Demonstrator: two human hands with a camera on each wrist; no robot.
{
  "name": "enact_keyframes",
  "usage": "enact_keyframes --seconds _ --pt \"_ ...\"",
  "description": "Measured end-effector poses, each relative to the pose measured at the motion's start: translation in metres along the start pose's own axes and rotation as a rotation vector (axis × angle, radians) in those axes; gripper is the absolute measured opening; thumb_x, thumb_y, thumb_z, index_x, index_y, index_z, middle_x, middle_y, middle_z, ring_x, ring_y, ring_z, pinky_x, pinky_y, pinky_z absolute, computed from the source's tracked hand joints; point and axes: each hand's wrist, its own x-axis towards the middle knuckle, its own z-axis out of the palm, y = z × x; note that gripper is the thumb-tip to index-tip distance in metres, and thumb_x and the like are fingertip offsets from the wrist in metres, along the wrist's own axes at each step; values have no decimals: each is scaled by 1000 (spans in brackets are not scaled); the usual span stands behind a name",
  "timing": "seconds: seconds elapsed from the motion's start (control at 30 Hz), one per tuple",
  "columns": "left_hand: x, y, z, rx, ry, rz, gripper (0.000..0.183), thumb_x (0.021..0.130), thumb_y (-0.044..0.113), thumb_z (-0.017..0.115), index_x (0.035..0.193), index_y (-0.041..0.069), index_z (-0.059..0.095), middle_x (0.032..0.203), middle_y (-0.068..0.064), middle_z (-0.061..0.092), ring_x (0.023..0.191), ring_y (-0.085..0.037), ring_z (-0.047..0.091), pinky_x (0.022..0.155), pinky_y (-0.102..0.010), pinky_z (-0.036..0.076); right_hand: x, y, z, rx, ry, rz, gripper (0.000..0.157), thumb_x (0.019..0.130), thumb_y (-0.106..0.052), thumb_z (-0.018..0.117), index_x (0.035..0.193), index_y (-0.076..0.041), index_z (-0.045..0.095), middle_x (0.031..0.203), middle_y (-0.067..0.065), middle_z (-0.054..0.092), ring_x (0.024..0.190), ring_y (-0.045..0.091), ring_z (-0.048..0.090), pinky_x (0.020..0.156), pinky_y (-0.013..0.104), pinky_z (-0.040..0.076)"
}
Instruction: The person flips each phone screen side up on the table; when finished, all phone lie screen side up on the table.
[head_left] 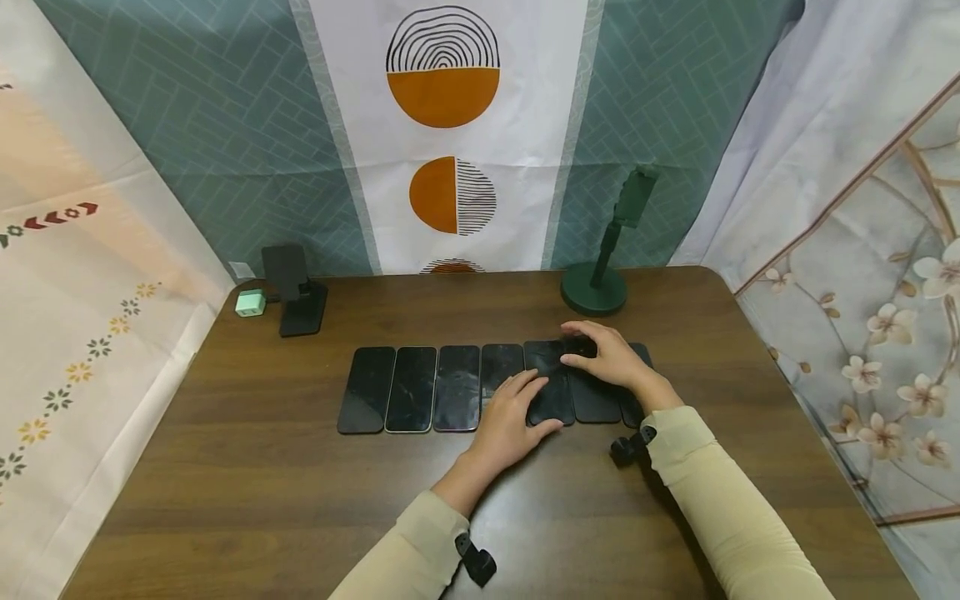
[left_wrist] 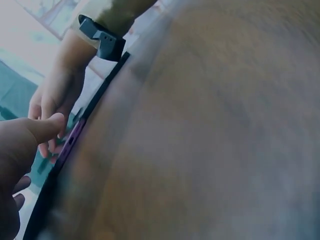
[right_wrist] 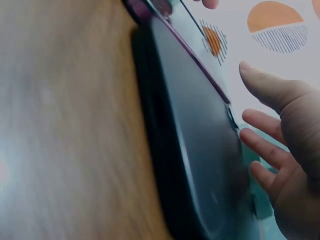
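Several dark smartphones lie side by side in a row on the wooden table, from a leftmost phone [head_left: 366,390] to a rightmost phone [head_left: 632,410] partly covered by the right forearm. My left hand [head_left: 504,423] is over the fourth phone [head_left: 501,360], its thumb spread toward the lower edge of the fifth phone [head_left: 551,404]. My right hand [head_left: 611,360] is above the sixth phone [head_left: 596,402], fingers loosely bent and pointing left. In the right wrist view, that hand's fingers [right_wrist: 267,145] appear apart from a black phone [right_wrist: 205,150]. A purple-edged phone [left_wrist: 72,137] shows beyond the left thumb.
A black stand [head_left: 302,304] and a mint-green charger block [head_left: 251,302] stand at the back left of the table [head_left: 247,500]. Behind the right hand is a dark green round-based stand [head_left: 594,289]. Patterned cloths [head_left: 240,125] hang around the table.
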Motion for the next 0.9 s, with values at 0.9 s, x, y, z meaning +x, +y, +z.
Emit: enact_keyframes --seconds 0.9 --pt "31 44 39 132 -153 88 65 89 51 74 140 12 62 146 -3 56 138 -18 48 119 -36 30 -36 32 -33 -52 -82 146 72 88 -28 81 149 -5 50 148 25 49 137 45 43 110 64 34"
